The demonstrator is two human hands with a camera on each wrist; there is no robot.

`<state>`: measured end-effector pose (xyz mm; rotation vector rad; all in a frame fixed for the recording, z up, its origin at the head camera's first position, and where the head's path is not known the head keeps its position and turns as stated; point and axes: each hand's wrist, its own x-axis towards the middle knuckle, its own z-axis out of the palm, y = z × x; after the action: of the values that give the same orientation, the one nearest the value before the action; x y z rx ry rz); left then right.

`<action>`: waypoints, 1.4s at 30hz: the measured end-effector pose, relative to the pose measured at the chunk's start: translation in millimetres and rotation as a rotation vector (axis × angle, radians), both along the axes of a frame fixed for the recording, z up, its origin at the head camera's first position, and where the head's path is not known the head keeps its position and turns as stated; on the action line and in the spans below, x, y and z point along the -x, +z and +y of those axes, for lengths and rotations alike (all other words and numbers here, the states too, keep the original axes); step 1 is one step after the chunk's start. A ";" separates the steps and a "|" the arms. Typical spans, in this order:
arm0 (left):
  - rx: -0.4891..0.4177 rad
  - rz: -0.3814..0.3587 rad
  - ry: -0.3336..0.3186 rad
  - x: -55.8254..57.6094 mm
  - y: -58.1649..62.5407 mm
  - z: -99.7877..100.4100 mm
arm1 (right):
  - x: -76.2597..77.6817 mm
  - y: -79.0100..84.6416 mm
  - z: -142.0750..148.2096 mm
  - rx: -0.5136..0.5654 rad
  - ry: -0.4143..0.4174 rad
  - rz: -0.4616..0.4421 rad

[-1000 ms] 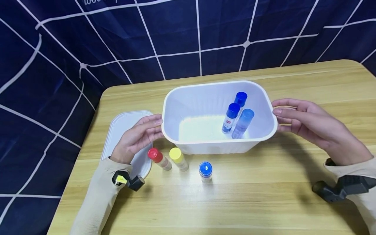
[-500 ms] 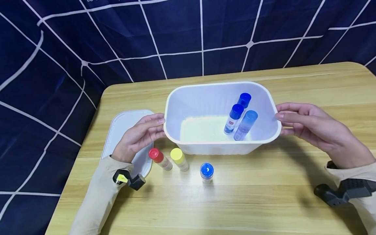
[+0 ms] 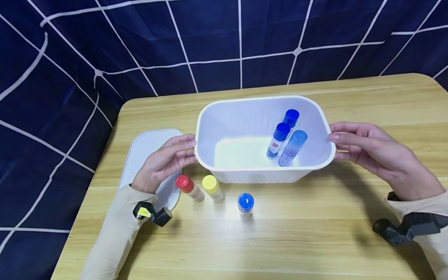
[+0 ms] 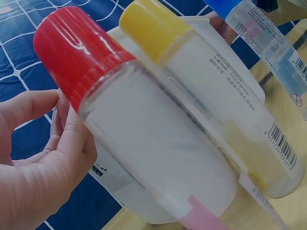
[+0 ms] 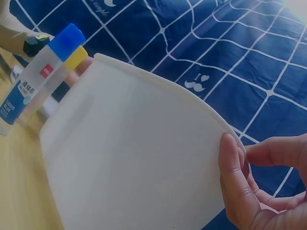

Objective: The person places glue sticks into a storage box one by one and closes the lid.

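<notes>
White bin [image 3: 257, 177], white-gridded navy cloth [image 3: 213, 39]

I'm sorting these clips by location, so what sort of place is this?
Probably a tabletop workspace set up for recording, likely indoors, though little of the room shows. Dark blue cloth with white lines hangs behind a wood-grain table, and black devices are strapped at both sleeves.

6 bottles [image 3: 275, 149]: 3 in 1 tub [image 3: 245, 177], mid-frame (2 dk-blue caps [image 3: 281, 131], 1 lt-blue cap [image 3: 299, 139]), 3 lower ctr (1 red cap [image 3: 184, 182], 1 yellow cap [image 3: 210, 184], 1 blue cap [image 3: 245, 201]). 1 lid [image 3: 145, 147], ctr-left. 1 counter [image 3: 297, 241]. 2 grips [image 3: 164, 161] [image 3: 381, 155]. 2 wrist cams [image 3: 161, 216] [image 3: 402, 230].
</notes>
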<state>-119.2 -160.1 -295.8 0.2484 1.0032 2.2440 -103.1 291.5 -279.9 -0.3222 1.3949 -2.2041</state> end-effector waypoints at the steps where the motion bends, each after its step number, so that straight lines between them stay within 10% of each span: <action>1: -0.002 -0.005 -0.001 0.1 0.1 0.3 | 0.0 -0.4 0.2 0.004 0.002 -0.002; 8: 0.001 0.008 -0.007 0.0 0.5 -0.2 | 1.1 -3.0 0.4 0.045 0.015 -0.011; 13: 0.118 0.152 0.020 0.9 5.6 -6.0 | 2.5 -3.7 -0.4 0.065 0.024 -0.014; 27: 0.581 0.590 0.406 -25.0 34.1 -26.6 | 1.4 -0.2 1.4 0.003 -0.030 0.002; 42: 0.688 0.968 0.224 -64.0 25.4 -31.2 | 0.9 -6.6 -0.9 0.056 -0.014 -0.017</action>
<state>-55.2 -191.3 -270.4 0.9868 2.3107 1.7604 -103.9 290.6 -286.4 -0.3141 1.3322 -2.2556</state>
